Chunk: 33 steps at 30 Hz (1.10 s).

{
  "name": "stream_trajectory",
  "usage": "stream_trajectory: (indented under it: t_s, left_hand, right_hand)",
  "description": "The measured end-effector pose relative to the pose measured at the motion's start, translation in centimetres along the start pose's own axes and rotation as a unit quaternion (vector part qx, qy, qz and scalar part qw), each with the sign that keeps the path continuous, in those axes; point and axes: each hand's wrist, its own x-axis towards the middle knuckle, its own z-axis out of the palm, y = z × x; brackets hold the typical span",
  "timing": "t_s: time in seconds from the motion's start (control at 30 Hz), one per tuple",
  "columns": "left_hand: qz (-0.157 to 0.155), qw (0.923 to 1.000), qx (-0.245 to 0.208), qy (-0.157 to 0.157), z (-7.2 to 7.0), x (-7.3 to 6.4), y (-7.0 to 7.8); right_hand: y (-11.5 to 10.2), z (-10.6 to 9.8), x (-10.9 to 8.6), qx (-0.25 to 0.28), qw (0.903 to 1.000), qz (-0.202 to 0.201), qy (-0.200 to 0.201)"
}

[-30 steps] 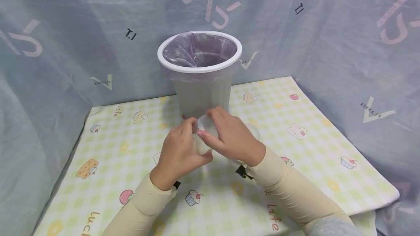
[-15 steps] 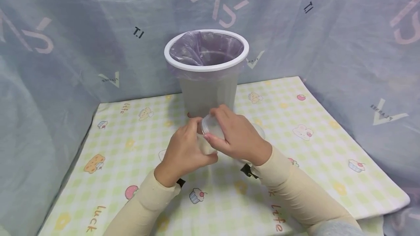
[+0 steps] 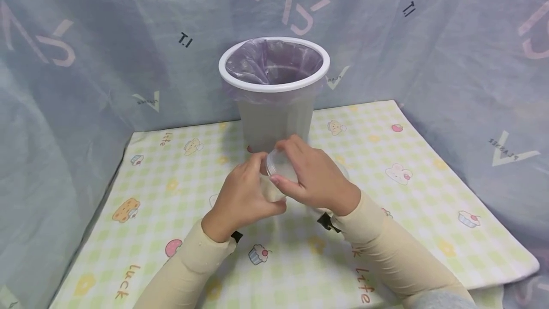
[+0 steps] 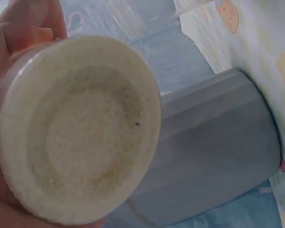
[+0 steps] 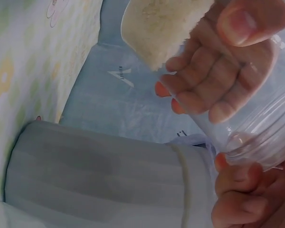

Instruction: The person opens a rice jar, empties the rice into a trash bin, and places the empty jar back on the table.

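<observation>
A clear plastic jar [image 3: 271, 189] is held up over the table in front of the bin, between both hands. Pale, grainy contents [image 4: 85, 137] cover its base, which faces the left wrist camera. My left hand [image 3: 240, 193] grips the jar's body, with fingers and thumb spread round its side. At the other end my right hand [image 3: 315, 175] holds the ridged clear neck [image 5: 270, 128], thumb and fingers on opposite sides. In the right wrist view the left fingers [image 5: 213, 80] show through the clear wall. The right hand hides part of the mouth end in the head view.
A grey bin [image 3: 274, 123] with a white rim and a purple liner stands just behind the hands. A second clear container [image 4: 137, 19] stands on the table, mostly behind the right hand in the head view. Checked cloth [image 3: 163, 232] covers the table; blue-grey fabric hangs round it.
The head view has shifted a little, so the whole scene sits further right. Both hands keep their hold on the jar, with hardly any change in pose.
</observation>
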Motion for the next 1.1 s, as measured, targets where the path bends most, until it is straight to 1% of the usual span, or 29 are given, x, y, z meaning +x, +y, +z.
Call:
stream_trajectory:
  t_s: [0.1,0.2,0.3,0.47,0.6,0.7,0.8,0.87,0.97,1.1]
  left_hand:
    - [-0.001,0.9999,0.010,0.000,0.0,0.1,-0.1]
    - [0.006,0.9995,0.028,0.009,0.2,0.3,-0.2]
    - [0.020,0.9981,0.051,0.028,0.4,0.3,-0.5]
    - [0.047,0.9936,0.083,0.062,0.5,0.4,-0.7]
    - [0.063,0.9889,0.105,0.084,0.8,0.4,-0.8]
    - [0.063,0.9860,0.122,0.093,1.0,0.3,-0.8]
    - [0.065,0.9837,0.135,0.100,1.2,0.3,-0.8]
    - [0.069,0.9825,0.138,0.104,1.3,0.3,-0.7]
    - [0.075,0.9813,0.141,0.108,1.4,0.3,-0.7]
    - [0.074,0.9826,0.138,0.099,1.3,0.3,-0.6]
  right_hand:
    - [0.1,-0.1,0.0,-0.008,0.9998,0.015,-0.007]
    - [0.0,-0.3,-0.1,-0.024,0.9988,0.040,-0.011]
    - [-0.3,-0.4,-0.1,-0.039,0.9969,0.068,-0.013]
    - [-0.7,-0.3,-0.1,-0.050,0.9920,0.112,-0.029]
    - [-0.7,-0.2,-0.2,-0.024,0.9885,0.143,-0.044]
    - [-0.8,0.0,-0.2,0.001,0.9855,0.160,-0.055]
    - [-0.9,0.2,-0.1,0.010,0.9835,0.170,-0.062]
    - [-1.0,0.2,-0.1,0.014,0.9838,0.168,-0.061]
    - [-1.0,0.3,-0.1,0.017,0.9857,0.158,-0.054]
    - [-1.0,0.3,-0.2,0.014,0.9887,0.143,-0.043]
